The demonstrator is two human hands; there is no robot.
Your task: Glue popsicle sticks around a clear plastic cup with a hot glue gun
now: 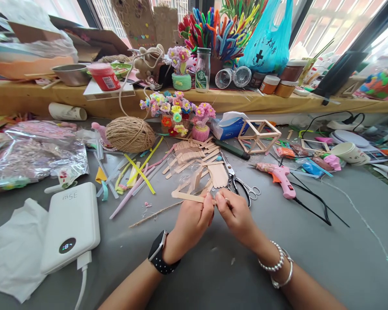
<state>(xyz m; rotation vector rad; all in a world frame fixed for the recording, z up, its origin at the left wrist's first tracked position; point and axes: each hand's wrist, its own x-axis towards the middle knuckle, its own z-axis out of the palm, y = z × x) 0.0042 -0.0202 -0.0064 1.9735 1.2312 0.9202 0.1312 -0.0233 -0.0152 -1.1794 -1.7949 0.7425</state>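
My left hand (195, 211), with a black watch on the wrist, is closed around a frame of joined craft sticks (188, 196). The frame points away to the left, one stick standing up from it. Close against it, my right hand (233, 212) is closed in a pinch at the frame's near end; what lies between its fingertips is mostly hidden. Just beyond the hands lie a flat panel of craft sticks (218, 174) and black-handled scissors (234, 181). A length of twine (155, 214) rests on the table left of my left hand.
A pink glue gun (283, 178) with its cord lies to the right. Behind are loose craft sticks (189, 153), a stick cube frame (260, 137), a green utility knife (232, 148) and a twine ball (130, 134). A white power bank (71, 228) sits at left.
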